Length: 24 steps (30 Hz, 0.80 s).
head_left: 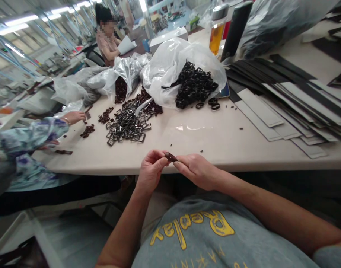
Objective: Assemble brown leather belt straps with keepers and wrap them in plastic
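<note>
A small dark brown strap piece (171, 157) is held between my two hands at the table's front edge. The fingers and thumb of my left hand (153, 166) pinch its left end. On its right end, the thumb and fingers of my right hand (197, 169) are closed. Beyond my hands lies a pile of metal buckles (127, 125), with dark brown loops (154, 107) behind it. Black loops (194, 85) spill from a clear plastic bag (162, 70).
Strips (293, 108) in black and pale grey overlap on the right. A bottle of amber liquid (216, 33) and a black flask (236, 31) stand at the back. On the left, a co-worker's hand (75, 117) reaches over the table (215, 137). Another person (107, 41) sits farther off.
</note>
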Each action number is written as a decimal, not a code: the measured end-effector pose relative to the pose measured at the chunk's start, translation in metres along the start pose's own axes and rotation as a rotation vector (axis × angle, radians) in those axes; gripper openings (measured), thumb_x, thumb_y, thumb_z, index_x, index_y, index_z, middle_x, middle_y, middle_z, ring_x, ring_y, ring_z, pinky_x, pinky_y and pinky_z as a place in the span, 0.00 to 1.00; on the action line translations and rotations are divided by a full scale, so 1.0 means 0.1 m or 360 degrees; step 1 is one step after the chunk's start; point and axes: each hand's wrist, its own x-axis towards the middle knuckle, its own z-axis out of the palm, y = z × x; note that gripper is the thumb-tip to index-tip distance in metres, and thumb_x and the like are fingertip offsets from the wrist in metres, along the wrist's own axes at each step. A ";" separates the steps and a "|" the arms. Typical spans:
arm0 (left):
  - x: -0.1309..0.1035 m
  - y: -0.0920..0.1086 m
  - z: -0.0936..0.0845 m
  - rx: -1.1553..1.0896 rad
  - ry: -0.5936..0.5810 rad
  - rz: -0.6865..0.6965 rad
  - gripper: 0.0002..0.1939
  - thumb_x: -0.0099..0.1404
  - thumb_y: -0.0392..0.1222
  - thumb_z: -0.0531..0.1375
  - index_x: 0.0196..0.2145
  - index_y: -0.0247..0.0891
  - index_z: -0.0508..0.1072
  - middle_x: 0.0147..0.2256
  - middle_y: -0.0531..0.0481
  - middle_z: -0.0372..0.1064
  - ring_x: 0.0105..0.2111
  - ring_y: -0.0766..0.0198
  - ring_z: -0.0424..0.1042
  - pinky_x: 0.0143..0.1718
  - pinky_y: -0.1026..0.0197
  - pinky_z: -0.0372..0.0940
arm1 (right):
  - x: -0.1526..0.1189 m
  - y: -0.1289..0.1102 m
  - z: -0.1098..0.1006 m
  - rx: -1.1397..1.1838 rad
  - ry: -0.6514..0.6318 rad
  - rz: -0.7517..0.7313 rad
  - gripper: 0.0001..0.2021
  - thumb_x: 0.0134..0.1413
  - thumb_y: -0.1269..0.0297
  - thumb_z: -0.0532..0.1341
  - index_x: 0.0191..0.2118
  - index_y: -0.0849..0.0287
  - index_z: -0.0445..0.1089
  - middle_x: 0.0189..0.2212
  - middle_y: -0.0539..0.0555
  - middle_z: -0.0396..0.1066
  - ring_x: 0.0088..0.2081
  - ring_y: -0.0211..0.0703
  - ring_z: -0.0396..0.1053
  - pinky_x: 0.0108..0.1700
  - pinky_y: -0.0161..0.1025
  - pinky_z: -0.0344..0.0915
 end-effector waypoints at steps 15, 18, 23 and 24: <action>-0.18 -0.10 -0.07 0.0248 0.0058 -0.0044 0.14 0.46 0.48 0.76 0.28 0.39 0.82 0.27 0.50 0.76 0.25 0.69 0.69 0.28 0.67 0.67 | -0.13 0.02 0.04 0.0108 -0.0211 -0.0087 0.12 0.72 0.64 0.50 0.35 0.60 0.64 0.29 0.51 0.66 0.30 0.42 0.63 0.33 0.36 0.57; -0.19 -0.09 -0.08 0.0243 0.0168 0.0001 0.14 0.45 0.48 0.76 0.27 0.39 0.82 0.27 0.51 0.75 0.22 0.71 0.67 0.26 0.68 0.65 | -0.22 0.02 0.06 -0.0351 -0.0207 0.0056 0.08 0.72 0.66 0.55 0.40 0.62 0.67 0.32 0.54 0.71 0.32 0.46 0.68 0.34 0.37 0.57; -0.23 -0.17 -0.07 0.0220 0.0047 -0.0033 0.13 0.48 0.47 0.76 0.30 0.40 0.83 0.26 0.52 0.75 0.24 0.70 0.68 0.28 0.68 0.65 | -0.27 0.00 0.11 -0.0349 -0.0254 0.0062 0.08 0.72 0.69 0.55 0.39 0.63 0.69 0.32 0.55 0.73 0.32 0.47 0.70 0.34 0.38 0.60; -0.25 -0.19 -0.07 0.0238 0.0015 -0.0070 0.13 0.48 0.47 0.76 0.30 0.40 0.83 0.27 0.52 0.75 0.25 0.69 0.70 0.29 0.67 0.66 | -0.26 0.00 0.11 -0.0260 -0.0260 0.0027 0.09 0.72 0.70 0.54 0.41 0.63 0.69 0.34 0.56 0.74 0.33 0.47 0.71 0.36 0.38 0.62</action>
